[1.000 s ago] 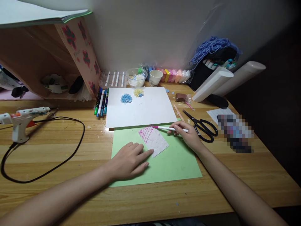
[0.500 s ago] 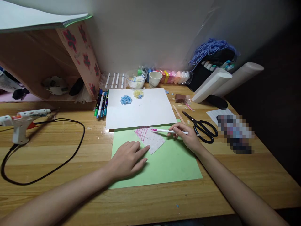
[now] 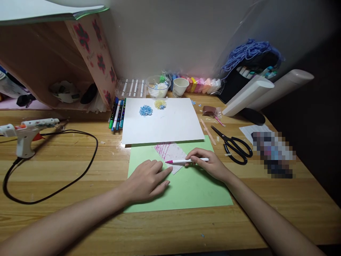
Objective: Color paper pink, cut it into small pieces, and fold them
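Between my fingers, my right hand holds a white marker with a pink tip, low over a piece of thin white paper. Pink lines run across the paper's upper left part. My left hand lies with its index fingertip on the paper's lower corner, fingers stretched and thumb apart. Underneath is a green sheet. A white sheet lies above it, covering the paper's top edge; blue crumbs and yellow crumbs sit in piles on the white sheet.
Black-handled scissors and a wooden stick lie at right. Several markers lie left of the white sheet. A glue gun with a looping cord stands far left. A paper cup and clear bowl stand behind.
My right hand has moved the marker down and slightly left over the paper, its tip now closer to my left index finger. The whole view has shifted slightly.
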### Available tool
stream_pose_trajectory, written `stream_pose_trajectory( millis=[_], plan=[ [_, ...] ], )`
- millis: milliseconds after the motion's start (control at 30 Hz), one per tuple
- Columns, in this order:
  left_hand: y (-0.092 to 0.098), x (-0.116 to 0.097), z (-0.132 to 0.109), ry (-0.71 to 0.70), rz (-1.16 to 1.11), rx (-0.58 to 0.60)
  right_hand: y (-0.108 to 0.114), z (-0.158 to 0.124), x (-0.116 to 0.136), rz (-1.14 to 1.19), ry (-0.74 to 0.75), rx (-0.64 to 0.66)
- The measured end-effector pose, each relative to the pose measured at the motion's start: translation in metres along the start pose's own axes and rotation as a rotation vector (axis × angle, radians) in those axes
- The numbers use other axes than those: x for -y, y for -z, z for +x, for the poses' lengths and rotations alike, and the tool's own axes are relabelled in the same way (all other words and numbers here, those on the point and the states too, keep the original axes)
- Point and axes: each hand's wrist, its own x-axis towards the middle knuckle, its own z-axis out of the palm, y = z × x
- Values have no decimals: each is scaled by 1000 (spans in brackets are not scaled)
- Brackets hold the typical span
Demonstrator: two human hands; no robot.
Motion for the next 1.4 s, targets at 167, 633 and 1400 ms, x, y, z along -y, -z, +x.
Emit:
stream_pose_trajectory(
  millis=[167, 633, 1400],
  plan=[
    [0, 1, 1, 11, -11, 21, 0, 2, -4, -17, -3, -91],
    [-1, 1, -1, -8, -2, 8, 2, 10, -3, 1, 46, -412],
    [-1, 1, 1, -30, 16, -14, 5, 2, -1, -50, 28, -109]
  ],
)
